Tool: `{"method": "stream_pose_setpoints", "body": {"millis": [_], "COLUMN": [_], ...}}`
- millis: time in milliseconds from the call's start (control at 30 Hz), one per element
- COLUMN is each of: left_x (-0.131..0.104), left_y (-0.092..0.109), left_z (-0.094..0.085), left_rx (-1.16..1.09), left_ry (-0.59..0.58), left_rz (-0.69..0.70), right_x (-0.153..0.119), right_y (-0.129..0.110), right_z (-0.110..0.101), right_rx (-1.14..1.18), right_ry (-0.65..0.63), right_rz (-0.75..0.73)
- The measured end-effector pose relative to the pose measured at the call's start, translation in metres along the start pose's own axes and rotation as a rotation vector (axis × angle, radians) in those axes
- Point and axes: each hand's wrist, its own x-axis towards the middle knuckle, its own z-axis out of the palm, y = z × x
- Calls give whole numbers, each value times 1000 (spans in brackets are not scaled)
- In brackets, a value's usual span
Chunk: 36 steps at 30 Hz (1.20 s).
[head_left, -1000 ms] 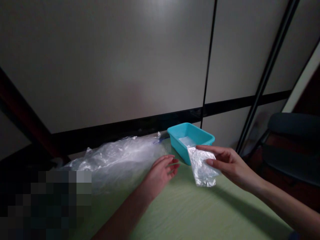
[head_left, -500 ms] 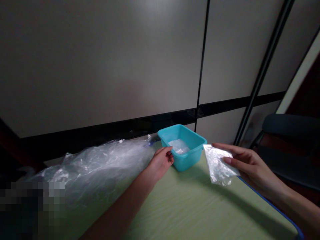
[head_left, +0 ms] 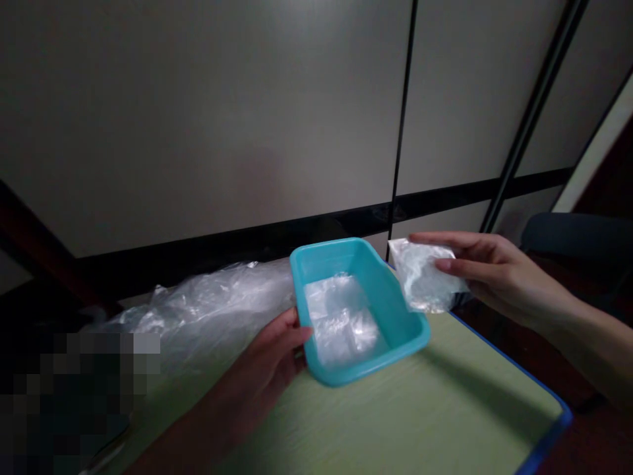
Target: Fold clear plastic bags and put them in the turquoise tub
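Note:
My left hand [head_left: 281, 343] grips the left rim of a turquoise plastic basket [head_left: 368, 369], thumb over the edge and fingers on the outside. The basket is tilted so that its inside faces me. Folded clear plastic bags [head_left: 341, 316] lie on its bottom. Between the thumb and fingers of my right hand [head_left: 484, 267] is a small folded clear plastic bag [head_left: 425, 277], held just by the basket's right rim. Part of that rim is hidden behind the bag.
A heap of clear plastic sheeting [head_left: 212, 303] lies on the left of the green table [head_left: 395, 422], which has a blue edge. Grey cabinet doors [head_left: 222, 132] stand right behind. A dark chair [head_left: 578, 244] is at the right.
My left hand has taken hold of the basket's rim, and the basket has come nearer and tipped towards me. My right hand has moved up and left with its plastic bag.

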Motion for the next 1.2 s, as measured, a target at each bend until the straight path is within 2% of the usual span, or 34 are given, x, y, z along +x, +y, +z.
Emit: {"method": "stream_pose_setpoints", "body": {"millis": [100,200,300,367,433,533,700,767,833,967,1067,1200], "left_x": [-25,-43,-55,-60,-62,-64,-64,-64,-63,-62,-61,-61], "left_y": [-5,-13,-18,-19,-20,-21,-22,-22,-21,-20,-20,-22], "left_z": [-4,-9,-10,-9,-8,-9,-10,-10,-10,-10,-11,-14], "left_rx": [-13,-45,-73,-103,-125,-135,-130,-125,-127,-129,-112,-109], "left_ry": [-6,1,10,-19,-55,-86,-101,-90,-87,-84,-93,-113], "left_rz": [-30,-101,-169,-181,-171,-163,-155,-162,-169,-169,-181,-203], "right_x": [5,9,14,18,22,25,31,35,37,36,31,24], "right_y": [-4,-9,-15,-17,-17,-14,-9,-10,-12,-14,-10,-5], "right_z": [16,31,44,53,61,71,77,78,81,91,100,108], "right_rx": [-45,-156,-331,-450,-565,-693,-628,-606,-651,-901,-1085,-1174], "right_ry": [-157,-366,-632,-765,-827,-842,-866,-936,-1067,-1333,-1422,-1457], "right_rz": [3,-21,-96,-169,-231,-252,-249,-221,-191,-135,-104,-87]}}
